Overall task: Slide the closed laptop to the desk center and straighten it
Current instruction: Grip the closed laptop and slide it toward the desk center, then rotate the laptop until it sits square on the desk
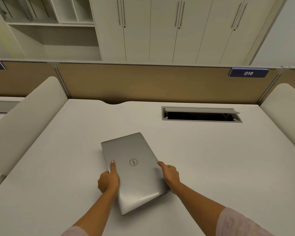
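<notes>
A closed silver laptop [134, 169] with a round logo on its lid lies on the white desk [211, 167], near the middle and turned at an angle, its long side running away from me. My left hand [109, 180] grips its left edge, thumb on the lid. My right hand [170, 174] holds the right edge, fingers curled around it.
An open cable slot [201, 114] is cut into the desk at the back right. A tan partition [143, 82] with a "016" tag [248, 73] borders the far edge. Cream side panels [24, 120] stand on both sides. White cabinets rise behind.
</notes>
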Available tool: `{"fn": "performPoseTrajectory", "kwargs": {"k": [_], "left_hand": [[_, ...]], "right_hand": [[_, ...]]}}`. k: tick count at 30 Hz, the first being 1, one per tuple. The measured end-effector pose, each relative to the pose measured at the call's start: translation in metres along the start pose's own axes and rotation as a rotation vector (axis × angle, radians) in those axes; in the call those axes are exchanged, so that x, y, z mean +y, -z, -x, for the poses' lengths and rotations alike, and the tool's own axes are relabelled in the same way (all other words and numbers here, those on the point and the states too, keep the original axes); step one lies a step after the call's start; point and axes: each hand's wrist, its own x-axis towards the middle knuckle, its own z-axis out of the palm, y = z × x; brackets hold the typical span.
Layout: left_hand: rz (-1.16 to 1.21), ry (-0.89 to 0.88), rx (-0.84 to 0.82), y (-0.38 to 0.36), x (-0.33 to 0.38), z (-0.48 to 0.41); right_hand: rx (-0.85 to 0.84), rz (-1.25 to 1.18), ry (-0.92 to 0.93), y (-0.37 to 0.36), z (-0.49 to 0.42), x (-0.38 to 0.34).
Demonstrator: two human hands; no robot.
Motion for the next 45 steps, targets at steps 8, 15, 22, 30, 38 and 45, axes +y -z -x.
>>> {"fn": "performPoseTrajectory", "kwargs": {"k": [8,15,22,30,38,45], "left_hand": [[0.031,-0.013,-0.051,-0.056,0.020,0.046],[-0.106,-0.011,-0.171,-0.083,0.025,0.074],[-0.211,-0.073,-0.238,-0.084,0.013,0.083],[-0.381,-0.156,-0.348,-0.078,0.018,0.075],[-0.487,-0.206,-0.425,-0.072,0.023,0.066],[-0.551,-0.253,-0.517,-0.068,0.027,0.058]], "right_hand": [[0.056,0.037,-0.048,0.067,-0.014,-0.001],[0.043,0.111,-0.078,0.108,-0.034,-0.017],[0.001,0.288,-0.103,0.114,-0.043,-0.019],[0.054,0.418,-0.083,0.112,-0.045,-0.019],[0.138,0.537,-0.048,0.102,-0.042,-0.015],[0.143,0.633,0.005,0.100,-0.038,-0.009]]}}
